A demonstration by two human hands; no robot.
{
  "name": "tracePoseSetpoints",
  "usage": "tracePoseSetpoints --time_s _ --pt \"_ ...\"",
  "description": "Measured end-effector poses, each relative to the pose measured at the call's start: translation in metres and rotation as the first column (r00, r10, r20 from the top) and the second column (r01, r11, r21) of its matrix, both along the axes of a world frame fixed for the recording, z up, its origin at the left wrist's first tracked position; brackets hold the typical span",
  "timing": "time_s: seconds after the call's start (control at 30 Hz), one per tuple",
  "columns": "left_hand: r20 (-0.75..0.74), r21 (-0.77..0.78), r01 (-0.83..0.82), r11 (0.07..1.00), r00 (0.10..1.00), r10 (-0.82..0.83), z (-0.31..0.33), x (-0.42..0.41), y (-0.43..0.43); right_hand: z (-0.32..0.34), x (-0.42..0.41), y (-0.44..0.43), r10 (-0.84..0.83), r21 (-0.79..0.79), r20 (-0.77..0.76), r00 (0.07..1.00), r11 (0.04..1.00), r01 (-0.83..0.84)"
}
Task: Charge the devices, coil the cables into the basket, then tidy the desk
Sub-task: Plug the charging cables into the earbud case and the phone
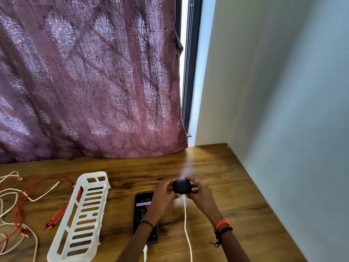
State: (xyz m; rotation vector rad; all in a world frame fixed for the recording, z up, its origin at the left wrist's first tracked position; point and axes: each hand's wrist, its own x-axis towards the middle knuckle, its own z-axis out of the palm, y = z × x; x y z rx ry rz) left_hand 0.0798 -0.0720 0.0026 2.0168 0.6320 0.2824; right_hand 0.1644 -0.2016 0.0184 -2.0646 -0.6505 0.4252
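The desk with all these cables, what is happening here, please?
A person holds a small black case above the wooden desk with both hands, the left hand and the right hand, and a white cable runs into its near side. A phone lies below the left hand with its screen lit and a white plug at its near end. The white basket holds no coiled cables; red and white cables lie loose at the left.
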Motion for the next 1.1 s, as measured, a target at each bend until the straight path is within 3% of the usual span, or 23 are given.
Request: tracePoseSetpoints --time_s 0.2,0.4,1.1 --pt "-0.219 0.198 0.020 0.980 0.975 0.024 -0.019 -0.001 0.000 -0.030 0.002 0.005 0.029 -0.077 0.011 1.000 0.997 -0.028" --pt "-0.260 0.319 0.065 0.946 0.965 0.022 -0.034 -0.005 0.000 -0.049 0.003 0.010 0.042 -0.157 0.002 0.999 0.987 -0.042" --pt "-0.361 0.347 0.122 0.930 0.933 0.012 -0.041 0.003 0.011 -0.064 0.020 0.015 0.100 -0.220 0.006 0.995 0.971 -0.096"
